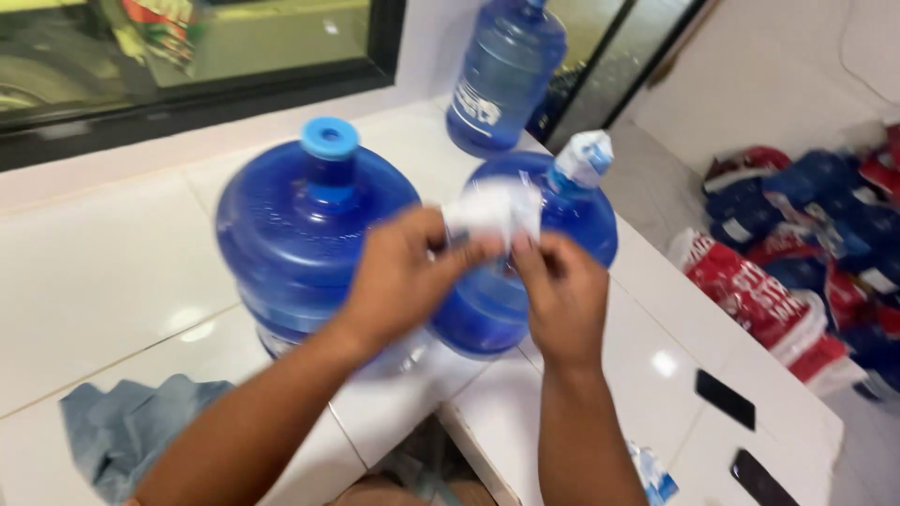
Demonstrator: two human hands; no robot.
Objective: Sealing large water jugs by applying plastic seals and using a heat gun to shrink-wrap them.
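Note:
My left hand (398, 276) and my right hand (562, 295) meet in front of me and together pinch a small white plastic wrapper (495, 211). Behind the hands stand two large blue water jugs on the white tiled counter (112, 272). The left jug (300, 225) has a light blue cap. The right jug (511, 281) has a white plastic seal over its neck (583, 157). The wrapper is blurred, so its exact shape is unclear.
A third blue jug (504, 75) stands farther back by a dark window. A grey-blue cloth (131, 426) lies at the counter's near left. Two dark phones (724, 398) rest on the right of the counter. Red and blue packets (797, 272) are piled beyond its right edge.

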